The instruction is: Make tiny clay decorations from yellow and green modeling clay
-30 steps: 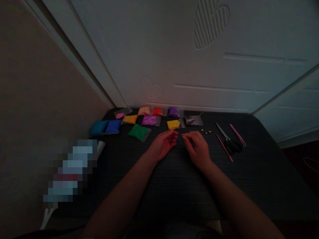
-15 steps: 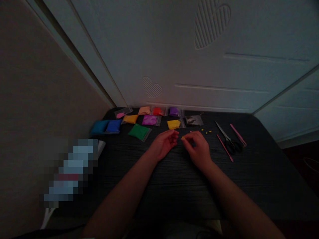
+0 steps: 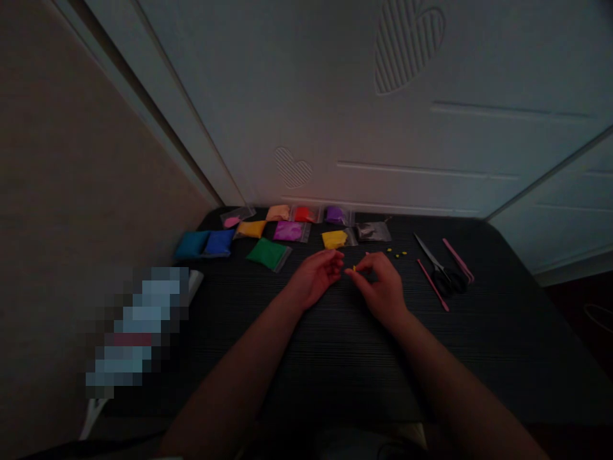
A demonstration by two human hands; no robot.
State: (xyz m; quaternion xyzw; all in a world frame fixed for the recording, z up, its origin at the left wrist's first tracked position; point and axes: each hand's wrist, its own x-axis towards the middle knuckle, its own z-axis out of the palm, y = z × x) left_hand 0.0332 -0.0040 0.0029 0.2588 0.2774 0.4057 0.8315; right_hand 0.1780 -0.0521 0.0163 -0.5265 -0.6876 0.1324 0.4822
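Between the thumb and index finger of my right hand (image 3: 383,284) is a small piece of yellow clay (image 3: 354,268). Facing it from the left, my left hand (image 3: 316,275) is half curled, its fingers loosely bent and slightly apart, with nothing visible in them. A narrow gap separates the two hands. Just beyond them lies an unsealed-looking bag of yellow clay (image 3: 334,239). Several tiny yellow bits (image 3: 396,254) rest on the dark table to the right of my right hand.
Bags of green (image 3: 267,253), blue (image 3: 219,243), magenta (image 3: 287,230), orange (image 3: 251,229), red (image 3: 303,214) and purple clay (image 3: 334,214) lie toward the back. At right are scissors (image 3: 438,267), a pink stick tool (image 3: 432,285) and pink strips (image 3: 457,259). A pixelated object (image 3: 138,326) stands left.
My right thumb and index finger have shifted slightly, and the yellow piece between them has turned and shows more upright. My left hand stays nearly still.
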